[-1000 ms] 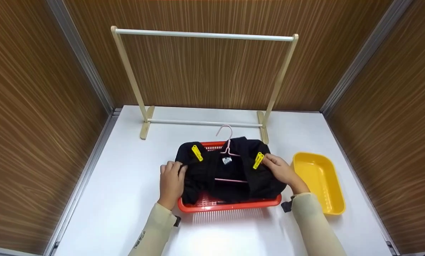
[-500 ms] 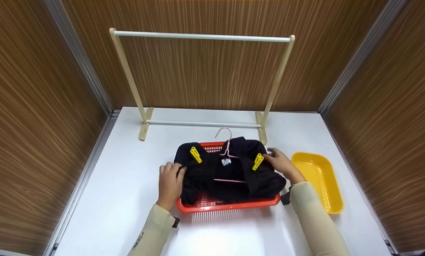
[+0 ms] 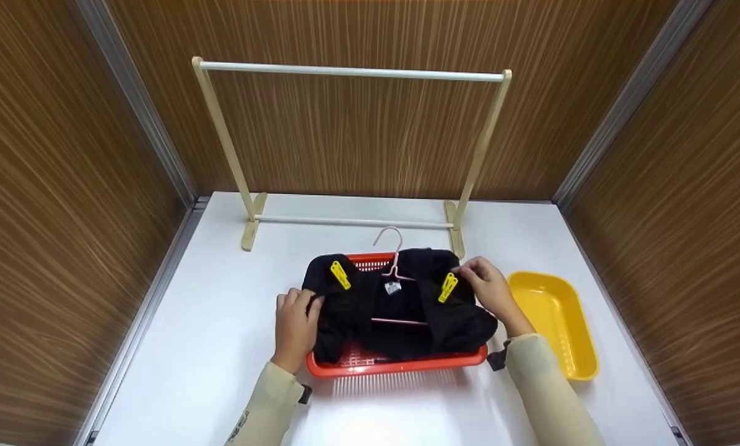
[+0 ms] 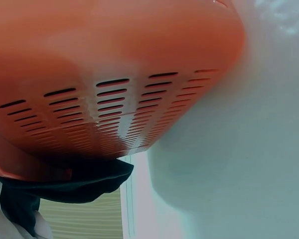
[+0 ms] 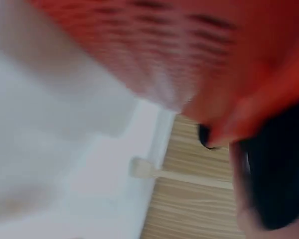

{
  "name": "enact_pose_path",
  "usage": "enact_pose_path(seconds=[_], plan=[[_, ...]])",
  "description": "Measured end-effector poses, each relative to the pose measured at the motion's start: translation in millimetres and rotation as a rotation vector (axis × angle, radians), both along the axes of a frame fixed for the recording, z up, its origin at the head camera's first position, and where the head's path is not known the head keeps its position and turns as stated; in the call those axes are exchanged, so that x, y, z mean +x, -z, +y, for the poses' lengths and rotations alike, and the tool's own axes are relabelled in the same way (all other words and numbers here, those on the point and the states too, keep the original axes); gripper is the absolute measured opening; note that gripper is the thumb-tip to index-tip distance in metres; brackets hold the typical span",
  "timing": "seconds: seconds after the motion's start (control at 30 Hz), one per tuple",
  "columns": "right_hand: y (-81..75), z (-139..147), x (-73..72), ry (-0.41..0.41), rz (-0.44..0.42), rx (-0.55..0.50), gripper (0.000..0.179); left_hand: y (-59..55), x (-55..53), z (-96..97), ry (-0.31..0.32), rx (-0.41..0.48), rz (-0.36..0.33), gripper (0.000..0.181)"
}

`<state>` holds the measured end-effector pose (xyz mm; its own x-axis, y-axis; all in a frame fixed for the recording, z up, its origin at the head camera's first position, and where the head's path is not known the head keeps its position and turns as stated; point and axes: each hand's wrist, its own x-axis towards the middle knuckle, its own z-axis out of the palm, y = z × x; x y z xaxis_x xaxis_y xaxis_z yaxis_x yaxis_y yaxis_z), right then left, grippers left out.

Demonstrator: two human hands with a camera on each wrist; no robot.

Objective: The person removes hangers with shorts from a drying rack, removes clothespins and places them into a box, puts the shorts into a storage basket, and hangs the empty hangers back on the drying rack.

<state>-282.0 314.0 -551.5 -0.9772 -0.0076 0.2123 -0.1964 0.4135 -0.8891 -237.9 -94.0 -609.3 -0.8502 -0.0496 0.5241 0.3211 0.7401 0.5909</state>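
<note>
A black garment (image 3: 400,344), open down its middle and with a white label (image 3: 392,287) inside, lies spread over a red slotted basket (image 3: 400,367). A pink hanger (image 3: 396,265) is inside it, the hook sticking out at the top. One yellow clothespin (image 3: 340,275) sits on the garment's left side and another clothespin (image 3: 448,287) on its right. My left hand (image 3: 295,328) pinches the garment's left edge; the left wrist view shows black cloth (image 4: 70,186) between the fingers. My right hand (image 3: 492,294) pinches the cloth by the right clothespin, fingertips near that clip's top.
Behind the basket stands a wooden rack (image 3: 352,71) with a white top bar. A yellow tray (image 3: 583,328) is to the right of my right forearm. Wood-patterned panels (image 3: 357,136) enclose the white table (image 3: 221,371) at the back and sides.
My right hand loosened and shifted at the garment's right edge, then its fingers closed again near the clothespin. My left hand stays at the left edge. The head view tilted slightly.
</note>
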Motion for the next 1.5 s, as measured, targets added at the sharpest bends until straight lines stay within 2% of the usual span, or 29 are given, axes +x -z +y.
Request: enact_pose_path(seconds=[0.13,0.2,0.27,0.37,0.47,0.53,0.6,0.7,0.83,1.0,1.1,1.17,1.33,1.5], plan=[[-11.5,-6.7,7.9,-0.289,-0.152,-0.13,0.024,-0.5,1.6,-0.9,0.002,0.006,-0.009,0.017],[-13.5,-7.7,10.2,-0.369,-0.248,-0.156,0.029,-1.1,1.7,-1.4,0.002,0.013,-0.011,0.017],[-13.2,-7.9,10.9,-0.385,-0.291,-0.143,0.032,-1.9,1.0,-1.8,0.003,0.017,-0.011,0.017],[-11.3,-8.6,13.6,-0.275,-0.22,0.001,0.03,-2.4,-0.1,-1.5,0.007,0.018,-0.012,0.018],[-8.4,-10.5,23.2,-0.114,-0.067,0.126,0.02,-1.3,0.9,-0.8,0.013,0.02,-0.028,0.019],[-6.1,-12.5,33.2,-0.026,0.028,0.171,0.014,-0.4,1.7,-0.4,0.015,0.023,-0.042,0.019],[-3.7,-15.3,43.8,0.016,0.09,0.187,0.011,0.0,1.7,-0.1,0.015,0.026,-0.052,0.019],[1.9,-21.0,57.1,0.05,0.132,0.218,0.009,-0.2,1.2,0.0,0.01,0.031,-0.046,0.018],[9.9,-29.0,65.9,0.088,0.183,0.266,0.008,-1.2,0.1,0.1,0.006,0.03,-0.013,0.017],[24.4,-36.8,69.4,0.193,0.38,0.45,0.012,0.7,1.9,2.7,-0.003,0.022,0.032,0.016],[33.7,-39.4,71.7,0.255,0.477,0.534,0.017,3.9,5.3,4.4,-0.005,0.023,0.032,0.017],[37.9,-38.7,73.5,0.274,0.504,0.575,0.017,5.4,6.6,5.6,-0.004,0.028,0.015,0.018],[40.2,-35.4,74.4,0.25,0.441,0.605,0.016,4.3,5.5,4.7,0.006,0.031,-0.022,0.021],[40.0,-40.8,69.4,0.279,0.417,0.628,0.018,-6.8,5.9,3.2,-0.008,-0.034,-0.039,0.021]])
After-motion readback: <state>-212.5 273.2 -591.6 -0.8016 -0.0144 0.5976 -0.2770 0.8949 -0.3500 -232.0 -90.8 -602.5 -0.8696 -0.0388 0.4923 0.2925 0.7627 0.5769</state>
